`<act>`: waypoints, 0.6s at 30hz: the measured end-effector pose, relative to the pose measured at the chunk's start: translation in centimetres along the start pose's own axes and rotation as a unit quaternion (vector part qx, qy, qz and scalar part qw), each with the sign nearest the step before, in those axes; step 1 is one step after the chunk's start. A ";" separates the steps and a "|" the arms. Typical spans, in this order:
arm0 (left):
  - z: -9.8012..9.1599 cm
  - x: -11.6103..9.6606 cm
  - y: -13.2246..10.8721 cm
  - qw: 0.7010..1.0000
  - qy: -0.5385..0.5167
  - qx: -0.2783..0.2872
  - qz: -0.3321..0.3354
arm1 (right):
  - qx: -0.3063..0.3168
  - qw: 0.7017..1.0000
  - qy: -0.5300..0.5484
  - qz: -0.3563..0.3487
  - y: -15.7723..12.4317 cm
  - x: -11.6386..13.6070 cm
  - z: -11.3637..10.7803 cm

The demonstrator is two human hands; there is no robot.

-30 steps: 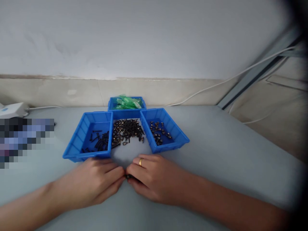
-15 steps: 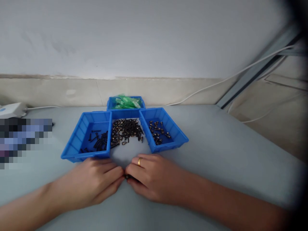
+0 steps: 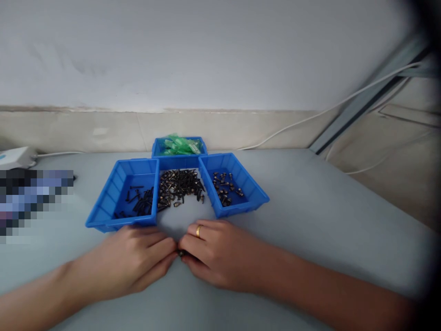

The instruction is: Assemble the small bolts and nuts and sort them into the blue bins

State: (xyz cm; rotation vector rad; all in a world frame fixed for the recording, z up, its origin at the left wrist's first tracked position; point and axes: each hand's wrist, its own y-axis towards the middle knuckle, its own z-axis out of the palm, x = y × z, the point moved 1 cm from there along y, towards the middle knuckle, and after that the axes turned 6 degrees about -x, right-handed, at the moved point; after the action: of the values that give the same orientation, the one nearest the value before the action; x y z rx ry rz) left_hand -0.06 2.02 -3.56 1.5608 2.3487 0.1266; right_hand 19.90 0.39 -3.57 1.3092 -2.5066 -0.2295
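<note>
My left hand [image 3: 143, 259] and my right hand [image 3: 215, 255] meet at the fingertips just in front of the blue bins. Both are closed in a pinch on a small dark screw [image 3: 181, 253], mostly hidden by the fingers. A gold ring is on my right hand. Beyond the hands lies a loose pile of dark and brassy screws [image 3: 181, 186] on the table. The left blue bin [image 3: 103, 202] holds long dark screws [image 3: 143, 202]. In the right blue bin [image 3: 250, 184] are shorter screws with shiny heads [image 3: 225, 186].
A third blue bin [image 3: 179, 162] behind the pile contains green plastic bags [image 3: 181, 145]. At the far left are a white box [image 3: 17, 158] with a cable and a blurred-out patch. A white cable [image 3: 296, 124] runs along the wall beside a metal frame [image 3: 358, 105] at right.
Both hands stay pinched together in nearly the same place. The whole view has shifted very slightly; the bins and the pile look unchanged.
</note>
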 end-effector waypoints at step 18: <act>0.1 0.1 0.2 1.000 -0.005 0.001 -0.002 | 0.000 1.000 0.013 0.000 0.0 0.1 -0.3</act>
State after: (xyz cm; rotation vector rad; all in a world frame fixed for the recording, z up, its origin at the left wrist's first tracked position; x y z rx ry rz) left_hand 0.11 2.18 -3.58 1.5547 2.3446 0.1168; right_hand 19.94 0.26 -3.29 1.3047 -2.4858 -0.2112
